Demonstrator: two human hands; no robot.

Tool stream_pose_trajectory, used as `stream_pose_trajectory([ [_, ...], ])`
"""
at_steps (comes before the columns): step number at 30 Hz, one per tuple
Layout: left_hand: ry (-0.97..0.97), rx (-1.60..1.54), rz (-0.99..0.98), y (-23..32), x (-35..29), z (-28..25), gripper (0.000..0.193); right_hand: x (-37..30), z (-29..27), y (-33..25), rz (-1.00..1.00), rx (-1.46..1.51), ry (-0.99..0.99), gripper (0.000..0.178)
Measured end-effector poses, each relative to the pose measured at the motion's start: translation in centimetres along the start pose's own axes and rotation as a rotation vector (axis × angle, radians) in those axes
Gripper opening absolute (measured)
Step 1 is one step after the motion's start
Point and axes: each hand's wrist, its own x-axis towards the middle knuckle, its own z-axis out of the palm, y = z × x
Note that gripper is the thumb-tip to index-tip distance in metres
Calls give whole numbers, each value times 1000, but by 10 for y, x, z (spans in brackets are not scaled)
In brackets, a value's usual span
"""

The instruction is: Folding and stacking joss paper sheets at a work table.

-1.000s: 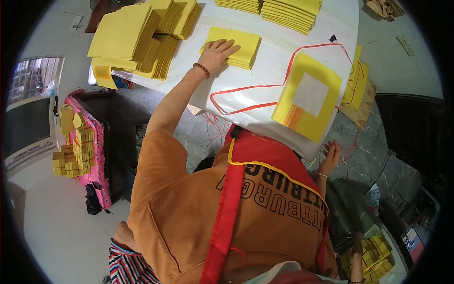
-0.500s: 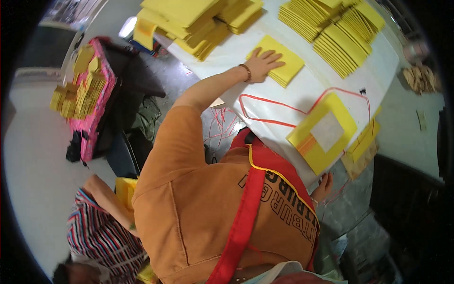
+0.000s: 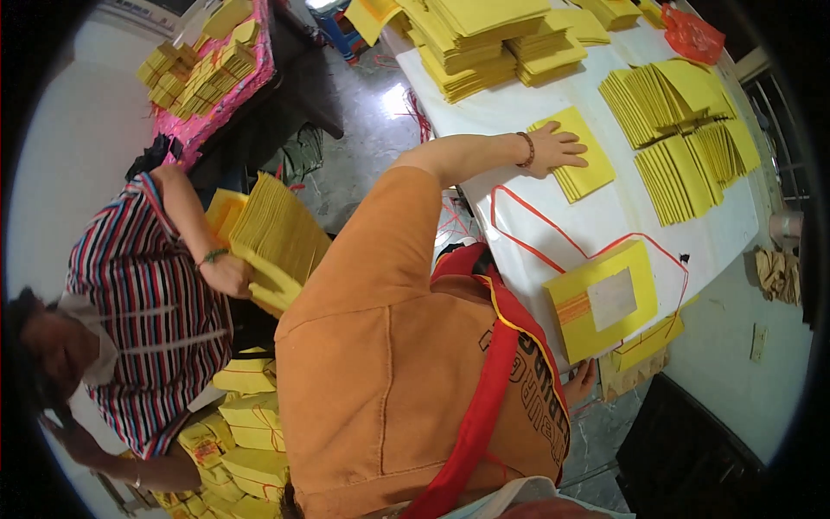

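Note:
My left hand (image 3: pixel 556 150) lies flat on a small yellow paper pad (image 3: pixel 581 173) on the white table, fingers spread, with a beaded bracelet at the wrist. Closer to my body, a thick yellow paper stack (image 3: pixel 641 291) with a pale square and an orange patch rests at the table edge. A red string (image 3: pixel 553 223) runs across the tabletop and passes at this stack. Partly hidden by my body, my right hand (image 3: pixel 581 382) hangs just below the stack's near corner. Its visible fingers look loosely extended, and I see nothing in them.
Piles of yellow paper (image 3: pixel 467 65) and fanned bundles (image 3: pixel 683 138) cover the table's far side, beside a red plastic bag (image 3: pixel 694 36). At left, a co-worker in a striped shirt (image 3: pixel 147 303) handles a thick yellow stack (image 3: pixel 281 229). Tied bundles (image 3: pixel 255 424) lie behind me.
The view has swung, so the table sits further right and the co-worker with a yellow stack shows more fully. My left hand stays flat on the pad; my right stays low by the table edge.

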Motion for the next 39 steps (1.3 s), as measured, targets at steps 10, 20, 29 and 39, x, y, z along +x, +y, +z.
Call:
stream_pose_trajectory([
  [10,96,-3,16,14,9,8,55,3,-6,16,14,27,10,39],
  [20,3,0,-5,5,8,-26,76,17,-11,-7,-3,7,15,32],
  [29,-2,82,108,46,17,-66,75,14,-17,-12,-57,127,46,29],
  [39,-192,-1445,-344,174,-8,-14,58,25,22,-37,-210,275,7,39],
])
